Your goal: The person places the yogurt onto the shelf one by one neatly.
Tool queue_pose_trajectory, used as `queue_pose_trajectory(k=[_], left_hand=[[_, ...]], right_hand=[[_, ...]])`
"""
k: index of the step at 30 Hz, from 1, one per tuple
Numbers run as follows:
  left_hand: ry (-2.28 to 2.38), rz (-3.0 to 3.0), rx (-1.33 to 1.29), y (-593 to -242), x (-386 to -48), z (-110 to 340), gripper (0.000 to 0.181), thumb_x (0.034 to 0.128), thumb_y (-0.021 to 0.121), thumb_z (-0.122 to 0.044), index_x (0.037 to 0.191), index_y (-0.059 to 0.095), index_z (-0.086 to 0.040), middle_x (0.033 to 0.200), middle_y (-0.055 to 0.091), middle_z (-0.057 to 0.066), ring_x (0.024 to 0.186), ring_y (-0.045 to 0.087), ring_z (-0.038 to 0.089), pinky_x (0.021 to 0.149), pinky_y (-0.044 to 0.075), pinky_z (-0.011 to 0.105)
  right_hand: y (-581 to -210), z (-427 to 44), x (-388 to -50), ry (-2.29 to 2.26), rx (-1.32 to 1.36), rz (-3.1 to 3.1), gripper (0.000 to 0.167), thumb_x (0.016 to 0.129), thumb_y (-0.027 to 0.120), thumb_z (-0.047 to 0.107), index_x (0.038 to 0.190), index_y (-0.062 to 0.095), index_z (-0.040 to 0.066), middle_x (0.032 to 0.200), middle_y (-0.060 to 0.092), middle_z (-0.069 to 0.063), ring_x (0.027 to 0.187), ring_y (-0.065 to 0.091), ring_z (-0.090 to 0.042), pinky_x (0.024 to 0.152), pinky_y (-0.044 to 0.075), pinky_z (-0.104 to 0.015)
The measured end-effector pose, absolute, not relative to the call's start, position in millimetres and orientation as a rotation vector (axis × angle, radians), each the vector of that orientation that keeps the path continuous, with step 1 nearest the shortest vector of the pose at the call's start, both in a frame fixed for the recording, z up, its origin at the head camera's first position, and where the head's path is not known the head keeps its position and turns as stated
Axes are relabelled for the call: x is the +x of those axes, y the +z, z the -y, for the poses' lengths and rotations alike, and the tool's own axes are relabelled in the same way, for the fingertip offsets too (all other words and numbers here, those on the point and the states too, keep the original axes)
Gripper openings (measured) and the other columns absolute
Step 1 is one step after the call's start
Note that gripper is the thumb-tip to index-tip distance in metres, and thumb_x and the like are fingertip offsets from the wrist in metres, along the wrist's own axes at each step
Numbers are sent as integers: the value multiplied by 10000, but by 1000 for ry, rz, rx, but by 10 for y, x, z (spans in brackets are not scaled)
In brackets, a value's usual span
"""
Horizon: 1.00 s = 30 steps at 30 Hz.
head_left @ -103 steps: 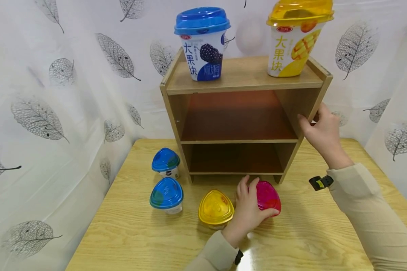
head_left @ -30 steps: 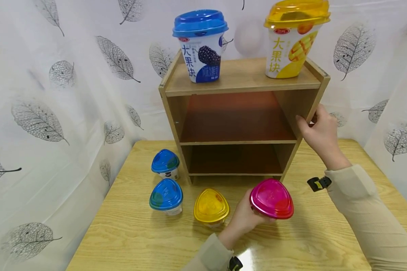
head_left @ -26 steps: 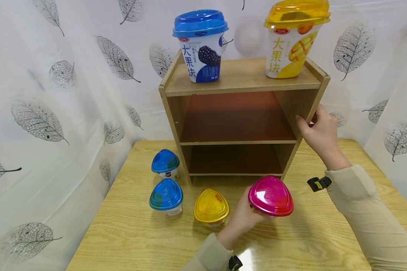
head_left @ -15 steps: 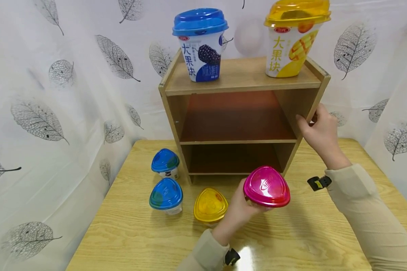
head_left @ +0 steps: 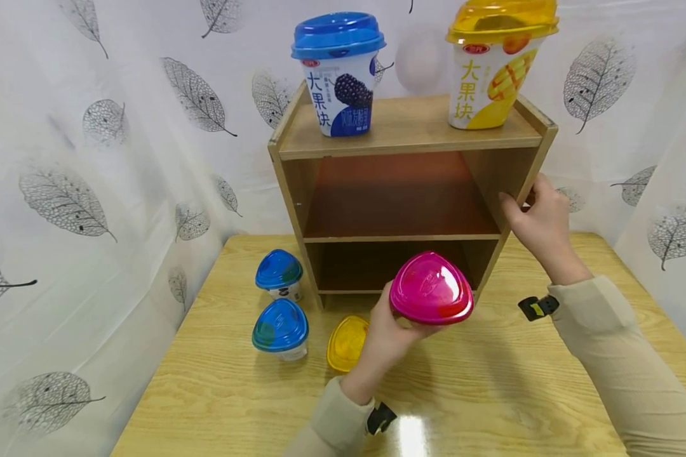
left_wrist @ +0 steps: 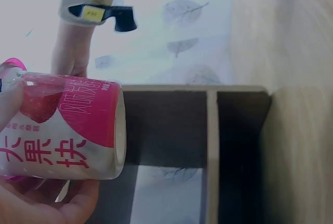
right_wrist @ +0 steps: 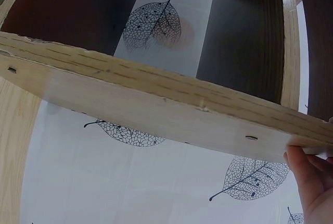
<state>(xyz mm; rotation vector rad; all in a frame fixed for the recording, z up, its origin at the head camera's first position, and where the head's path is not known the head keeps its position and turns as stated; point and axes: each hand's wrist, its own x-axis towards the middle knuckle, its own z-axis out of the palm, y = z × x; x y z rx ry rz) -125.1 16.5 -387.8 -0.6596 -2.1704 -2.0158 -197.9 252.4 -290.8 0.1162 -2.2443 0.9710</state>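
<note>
My left hand (head_left: 384, 339) grips a yogurt cup with a pink lid (head_left: 431, 289), lifted off the table in front of the lower compartment of a small wooden shelf (head_left: 411, 120). In the left wrist view the cup (left_wrist: 67, 125) lies sideways across the picture, its strawberry print and base showing, with fingers round it. My right hand (head_left: 540, 222) holds the edge of the shelf's right side panel, thumb on the inner side and other fingers partly hidden behind it. The right wrist view shows that hand (right_wrist: 312, 182) at the panel (right_wrist: 156, 99).
A blue-lidded cup (head_left: 343, 95) and a yellow-lidded cup (head_left: 486, 82) stand on the shelf top. Two blue-lidded cups (head_left: 279, 270) stand on the table (head_left: 217, 393) to the left. A yellow-lidded cup (head_left: 345, 343) is partly hidden by my left forearm. A leaf-patterned curtain (head_left: 120, 190) hangs behind.
My left hand took hold of the pink-lidded yogurt cup on the table, raised it, and carried it up and leftward toward the shelf. My right hand kept its grip on the panel.
</note>
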Motion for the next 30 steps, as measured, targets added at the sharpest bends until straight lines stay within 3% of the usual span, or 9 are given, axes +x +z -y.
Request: queue_pose_trajectory(k=[8, 16, 24, 30], left_hand=[[-2052, 2038, -659, -3705, -1295, 26, 704, 646, 785, -107, 1251, 429, -159, 1189, 521, -34, 1101, 471, 130, 914, 376, 335], [-2010, 2092, -602, -3566, -1357, 226, 675, 677, 757, -63, 1259, 418, -95, 1176, 527, 41, 980, 524, 172, 749, 476, 318], [-2008, 2128, -539, -3388, -1478, 396, 658, 718, 727, -102, 1277, 380, -120, 1209, 493, 22, 1083, 466, 173, 829, 446, 318], [-1951, 2086, -519, -3273, -1587, 497, 659, 715, 727, -84, 1277, 383, -97, 1197, 496, 50, 1062, 471, 203, 804, 460, 344]], right_hand=[[-2901, -2518, -1994, 973, 123, 2233, 363, 812, 576, 100, 1124, 494, -66, 1034, 582, -242, 862, 583, -367, 573, 328, -1], [-2907, -2526, -1985, 977, 130, 2224, 356, 810, 578, 86, 1118, 493, -71, 1018, 584, -247, 853, 582, -367, 573, 334, -2], [-2907, -2535, -1982, 981, 121, 2233, 373, 817, 576, 105, 1141, 487, -57, 1053, 575, -240, 874, 579, -371, 584, 341, -6], [-2908, -2533, -1983, 978, 121, 2245, 391, 819, 582, 115, 1159, 481, -50, 1080, 566, -236, 892, 574, -378, 605, 361, -19]])
